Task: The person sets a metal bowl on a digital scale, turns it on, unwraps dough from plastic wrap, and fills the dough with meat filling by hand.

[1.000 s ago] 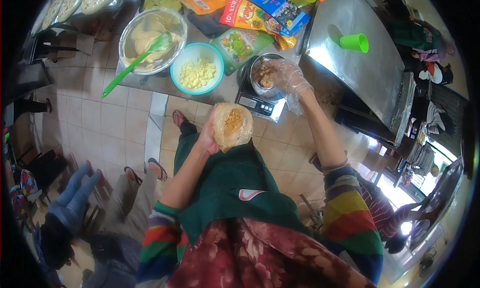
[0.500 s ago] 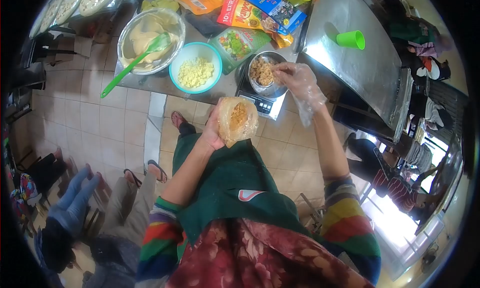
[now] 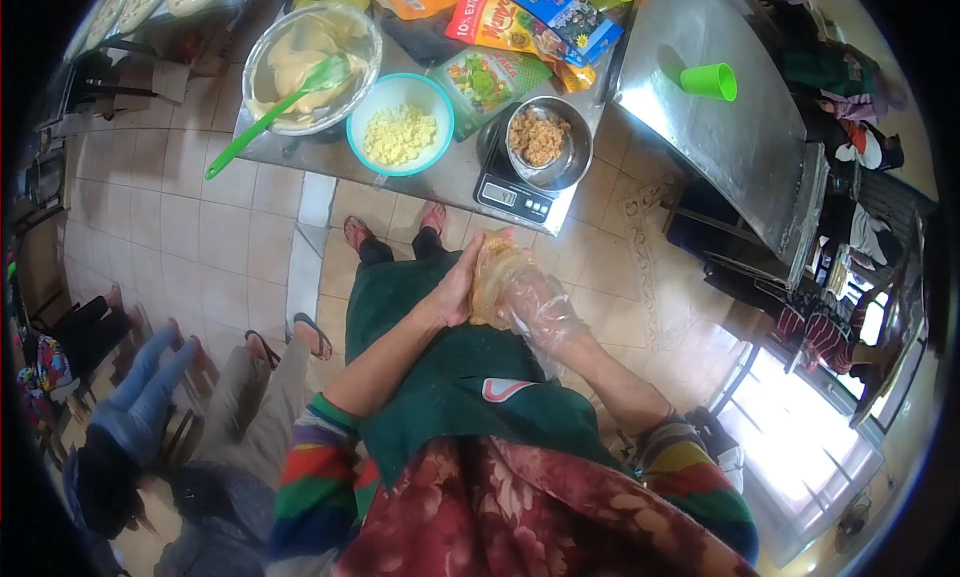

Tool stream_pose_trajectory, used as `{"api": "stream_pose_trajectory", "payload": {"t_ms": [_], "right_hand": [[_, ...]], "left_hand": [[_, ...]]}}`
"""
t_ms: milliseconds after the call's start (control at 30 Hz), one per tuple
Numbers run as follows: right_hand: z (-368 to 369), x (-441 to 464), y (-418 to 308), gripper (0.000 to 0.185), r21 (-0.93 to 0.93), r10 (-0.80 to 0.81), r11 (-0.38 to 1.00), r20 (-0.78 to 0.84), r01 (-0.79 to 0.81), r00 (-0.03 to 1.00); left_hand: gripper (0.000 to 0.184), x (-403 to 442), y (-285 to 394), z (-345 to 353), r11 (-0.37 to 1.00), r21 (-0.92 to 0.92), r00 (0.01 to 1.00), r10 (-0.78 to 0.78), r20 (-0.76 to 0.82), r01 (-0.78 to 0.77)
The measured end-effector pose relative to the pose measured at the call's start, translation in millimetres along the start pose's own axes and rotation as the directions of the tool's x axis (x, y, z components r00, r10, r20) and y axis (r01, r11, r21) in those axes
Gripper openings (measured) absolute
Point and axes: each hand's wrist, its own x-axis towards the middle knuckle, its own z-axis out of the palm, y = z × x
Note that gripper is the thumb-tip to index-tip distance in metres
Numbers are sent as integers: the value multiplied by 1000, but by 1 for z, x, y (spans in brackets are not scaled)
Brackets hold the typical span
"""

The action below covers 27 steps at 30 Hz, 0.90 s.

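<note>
My left hand (image 3: 458,289) is wrapped round a clear plastic bag (image 3: 490,262) of brown crumbly food, held in front of the apron. My right hand (image 3: 545,307), in a clear plastic glove, is against the bag's right side, and its fingertips are hidden at or in the bag. Beyond them a metal bowl (image 3: 577,162) stands on a digital kitchen scale (image 3: 515,197) near the table's front edge. Brown crumbly food (image 3: 536,137) lies in the bowl. To its left is a turquoise-rimmed bowl (image 3: 449,137) of pale yellow crumbs.
A large bowl (image 3: 372,77) holds creamy mixture and a green spatula (image 3: 255,142). Several food packets (image 3: 490,82) lie along the steel table (image 3: 300,157). A green cup (image 3: 708,82) stands on the metal surface at right. People's legs (image 3: 150,387) show at lower left.
My right hand has left the metal bowl and come down to the bag. My left hand has shifted slightly right and down with the bag.
</note>
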Motion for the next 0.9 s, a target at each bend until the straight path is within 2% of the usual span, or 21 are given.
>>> {"api": "stream_pose_trajectory", "payload": {"t_ms": [167, 300, 400, 467, 600, 700, 800, 900], "right_hand": [[16, 0, 0, 22, 77, 82, 994, 4, -82, 997], [11, 9, 5, 17, 117, 121, 985, 54, -127, 991], [20, 8, 16, 23, 226, 76, 972, -56, -62, 996], [18, 9, 21, 18, 216, 107, 972, -33, -97, 994], [-6, 20, 19, 18, 100, 188, 975, 103, -198, 977], [-9, 18, 27, 19, 251, 104, 964, -57, -87, 993], [8, 22, 28, 13, 65, 211, 975, 0, -210, 978], [18, 16, 25, 13, 165, 152, 978, -145, -128, 978]], "left_hand": [[61, -4, -6, 1, 997, -59, 999, -44, -1, 44], [58, -5, -11, -4, 996, -91, 999, -20, 36, 24], [57, 0, -19, -18, 999, -50, 1000, 10, 28, -9], [58, 1, -19, -16, 999, 21, 999, 37, 5, -37], [55, 2, -14, -6, 998, 3, 998, 56, 8, -56], [54, 0, -8, 2, 996, 14, 995, 87, 42, -88], [54, -1, -8, 8, 989, 31, 989, 146, 23, -147], [54, 1, -8, 6, 981, 59, 983, 185, -2, -184]]}}
